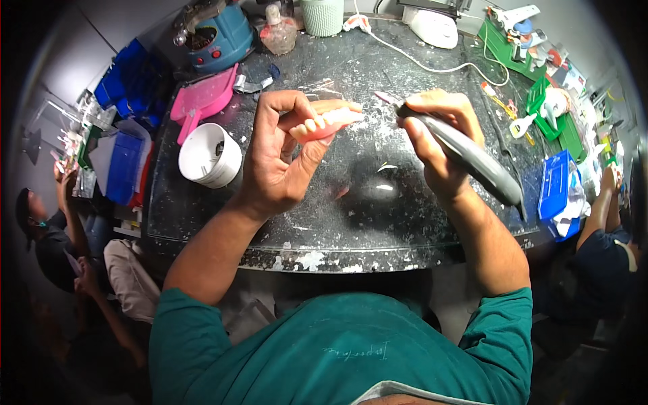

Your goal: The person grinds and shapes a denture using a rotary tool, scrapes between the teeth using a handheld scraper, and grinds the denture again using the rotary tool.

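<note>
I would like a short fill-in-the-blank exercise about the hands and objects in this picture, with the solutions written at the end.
1. The left hand holds a denture whose base is ____.
2. The right hand holds a handpiece, its tip toward the picture's upper ____ corner.
3. The round tub beside the left hand is ____.
4. Under its pale marks, the tabletop is ____.

Missing words: pink; left; white; black.

Open table [368, 152] centre — white tub [219, 177] leftward

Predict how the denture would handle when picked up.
The denture is probably stiff: it looks undistorted in the left grip. Its smooth-looking pink base could prove slippery, and its small protruding teeth might chip if dropped.
</note>
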Tool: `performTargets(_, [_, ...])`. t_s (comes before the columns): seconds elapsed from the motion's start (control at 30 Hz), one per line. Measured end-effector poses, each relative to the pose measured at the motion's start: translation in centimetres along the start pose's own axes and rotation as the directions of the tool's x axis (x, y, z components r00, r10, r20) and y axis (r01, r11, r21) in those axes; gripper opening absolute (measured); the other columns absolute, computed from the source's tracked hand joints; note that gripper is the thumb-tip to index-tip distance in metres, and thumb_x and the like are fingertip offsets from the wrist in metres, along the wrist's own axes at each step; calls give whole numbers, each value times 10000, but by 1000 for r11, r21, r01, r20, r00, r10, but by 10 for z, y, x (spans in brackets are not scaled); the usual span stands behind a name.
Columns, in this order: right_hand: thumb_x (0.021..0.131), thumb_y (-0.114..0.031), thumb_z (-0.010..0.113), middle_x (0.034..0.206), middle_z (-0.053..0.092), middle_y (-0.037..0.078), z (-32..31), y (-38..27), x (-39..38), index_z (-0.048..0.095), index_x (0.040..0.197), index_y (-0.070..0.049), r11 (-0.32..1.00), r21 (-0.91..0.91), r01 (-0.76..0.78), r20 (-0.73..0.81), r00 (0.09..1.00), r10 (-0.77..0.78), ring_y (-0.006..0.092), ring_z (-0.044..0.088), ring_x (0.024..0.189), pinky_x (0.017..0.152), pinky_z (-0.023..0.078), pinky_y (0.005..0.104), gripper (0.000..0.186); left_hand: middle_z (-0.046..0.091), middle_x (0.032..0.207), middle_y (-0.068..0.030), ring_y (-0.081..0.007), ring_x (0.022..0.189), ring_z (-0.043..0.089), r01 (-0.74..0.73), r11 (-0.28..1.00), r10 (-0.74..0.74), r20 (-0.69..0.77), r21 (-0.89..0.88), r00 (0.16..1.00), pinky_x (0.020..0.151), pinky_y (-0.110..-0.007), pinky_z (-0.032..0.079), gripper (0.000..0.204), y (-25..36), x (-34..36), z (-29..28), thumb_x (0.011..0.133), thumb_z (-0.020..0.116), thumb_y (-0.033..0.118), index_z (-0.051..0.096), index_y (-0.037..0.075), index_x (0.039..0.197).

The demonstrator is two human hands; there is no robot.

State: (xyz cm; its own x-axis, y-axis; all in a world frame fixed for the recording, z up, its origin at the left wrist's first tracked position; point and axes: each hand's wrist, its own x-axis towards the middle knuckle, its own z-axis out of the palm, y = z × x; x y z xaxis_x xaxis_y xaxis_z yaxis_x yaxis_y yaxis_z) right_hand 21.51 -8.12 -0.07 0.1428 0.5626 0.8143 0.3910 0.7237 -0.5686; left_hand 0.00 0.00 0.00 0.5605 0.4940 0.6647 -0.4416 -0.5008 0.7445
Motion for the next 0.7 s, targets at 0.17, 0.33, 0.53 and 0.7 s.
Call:
performTargets(0.17, [799,-40,723,978,666,125,5,6,10,628,1062,-1,987,-142,81,57,996,-74,187,652,857,762,519,296,283,544,1218,-278,-257,1155,580,-142,990,140,93,20,986,1007,-359,458,269,-3,16,-9,952,501,-31,315,18,1141])
performTargets(0.33, [791,-55,747,978,681,129,8,14,9,629,1063,-3,971,-194,140,119,986,-118,224,665,861,777,525,318,302,545,1182,-282,-255,1097,584,-161,987,161,-7,2,987,992,-378,474,269,-15,14,-12,943,492,-58,315,20,1131])
performTargets(0.53, [778,-48,769,984,684,129,8,13,9,629,1070,-2,963,-206,177,115,981,-155,222,670,862,771,531,312,327,540,1170,-287,-269,1103,581,-167,986,167,29,-1,986,986,-406,490,268,-15,13,-12,942,481,-64,309,23,1128])
performTargets(0.7, [790,-56,763,953,687,117,8,11,9,640,1051,-4,963,-238,126,88,990,-107,200,675,837,747,534,297,293,545,1174,-281,-271,1117,582,-198,979,198,1,-47,980,984,-389,492,281,-12,14,-8,940,492,-65,307,33,1128])
